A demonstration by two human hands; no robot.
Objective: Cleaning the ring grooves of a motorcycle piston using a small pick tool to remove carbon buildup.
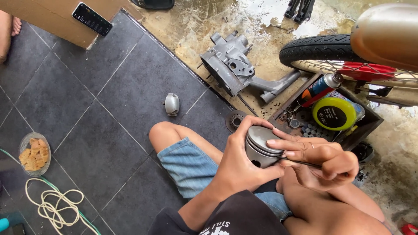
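The floor point(109, 143) is dark grey square tile, meeting wet, stained concrete point(196, 30). On the tiles lie a small grey metal cover point(172, 104), a glass bowl of brown biscuits point(34, 154) and a coiled cream cord point(54, 206). On the concrete rest a grey cast-metal engine casing point(230, 67) and a dark tray of parts point(370, 119).

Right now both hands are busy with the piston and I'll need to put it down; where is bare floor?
Bare dark tiles lie between the small metal cover, the knee and the snack bowl. Crowded: the parts tray, engine casing and wheel to the right.
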